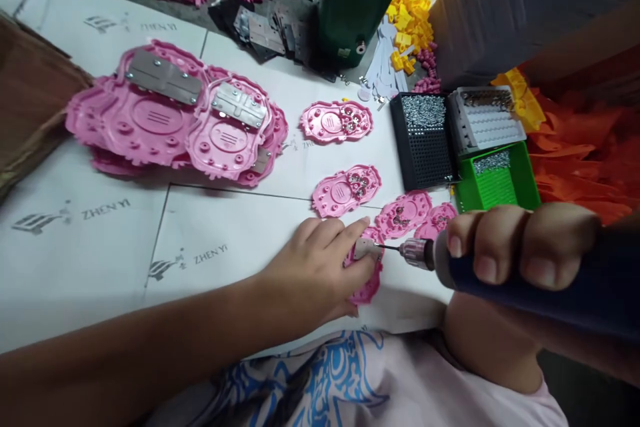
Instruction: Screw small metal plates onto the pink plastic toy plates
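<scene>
My left hand (320,267) presses down on a pink plastic part (367,287) near the table's front edge, its fingers closed over a small metal plate (367,248) on that part. My right hand (520,243) is wrapped round a dark blue electric screwdriver (525,280). The screwdriver's bit (390,249) points left and touches the metal plate. Several more pink parts (346,190) with loose screws on them lie just beyond my hands.
A stack of large pink shells with metal plates (175,117) lies at the left. Black (423,140), white (487,120) and green (495,180) screw trays stand at the right. A green box (357,0), metal plates, yellow and orange parts lie at the back.
</scene>
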A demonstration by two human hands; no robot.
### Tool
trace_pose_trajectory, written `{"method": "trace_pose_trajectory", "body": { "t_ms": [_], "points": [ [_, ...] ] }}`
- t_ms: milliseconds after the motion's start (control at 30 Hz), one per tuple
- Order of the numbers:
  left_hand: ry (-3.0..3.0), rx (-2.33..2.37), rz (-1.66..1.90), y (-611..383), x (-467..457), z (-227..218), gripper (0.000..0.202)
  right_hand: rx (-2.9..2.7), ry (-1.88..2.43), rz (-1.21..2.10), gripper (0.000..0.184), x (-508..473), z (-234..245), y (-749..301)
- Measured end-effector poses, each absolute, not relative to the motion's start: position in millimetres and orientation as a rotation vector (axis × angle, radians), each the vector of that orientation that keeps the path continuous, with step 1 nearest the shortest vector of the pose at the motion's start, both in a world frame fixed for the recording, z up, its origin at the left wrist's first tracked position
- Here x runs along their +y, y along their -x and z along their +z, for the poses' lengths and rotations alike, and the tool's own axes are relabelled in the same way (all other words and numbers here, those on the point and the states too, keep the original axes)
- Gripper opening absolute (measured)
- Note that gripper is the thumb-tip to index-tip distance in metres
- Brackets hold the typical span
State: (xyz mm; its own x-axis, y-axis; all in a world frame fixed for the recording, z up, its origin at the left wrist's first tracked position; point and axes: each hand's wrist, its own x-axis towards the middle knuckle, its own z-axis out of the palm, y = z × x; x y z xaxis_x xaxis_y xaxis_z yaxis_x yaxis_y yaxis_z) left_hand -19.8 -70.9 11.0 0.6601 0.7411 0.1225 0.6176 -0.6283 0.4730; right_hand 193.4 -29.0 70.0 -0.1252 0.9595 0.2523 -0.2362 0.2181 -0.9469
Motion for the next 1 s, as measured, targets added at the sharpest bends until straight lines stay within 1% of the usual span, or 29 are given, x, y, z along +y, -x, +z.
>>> {"method": "trace_pose_trajectory", "body": {
  "t_ms": [267, 433, 600, 733, 933, 1000],
  "points": [
    [-2.494, 1.110, 0.462, 16.5, -73.3, 10.0, 0.067, -1.402, 0.768, 1.268, 0.034, -27.3, 51.4, -199.0],
    [-2.493, 1.126, 0.435, 16.3, -72.9, 12.4, 0.064, -1.345, 0.787, 1.264, 0.038, -29.4, 56.3, -184.7],
    [-2.500, 1.138, 0.453, 16.8, -72.9, 12.9, 0.063, -1.357, 0.750, 1.287, 0.032, -30.3, 58.1, -181.5],
    [-2.489, 1.141, 0.486, 16.5, -73.6, 12.2, 0.060, -1.365, 0.760, 1.289, 0.032, -30.0, 56.4, -184.2],
    [-2.505, 1.125, 0.525, 16.3, -73.5, 8.3, 0.048, -1.385, 0.794, 1.317, 0.029, -29.2, 64.3, -181.4],
    [-2.519, 1.113, 0.537, 16.4, -73.0, 6.7, 0.048, -1.402, 0.839, 1.324, 0.028, -31.2, 67.1, -181.5]
  ]
}}
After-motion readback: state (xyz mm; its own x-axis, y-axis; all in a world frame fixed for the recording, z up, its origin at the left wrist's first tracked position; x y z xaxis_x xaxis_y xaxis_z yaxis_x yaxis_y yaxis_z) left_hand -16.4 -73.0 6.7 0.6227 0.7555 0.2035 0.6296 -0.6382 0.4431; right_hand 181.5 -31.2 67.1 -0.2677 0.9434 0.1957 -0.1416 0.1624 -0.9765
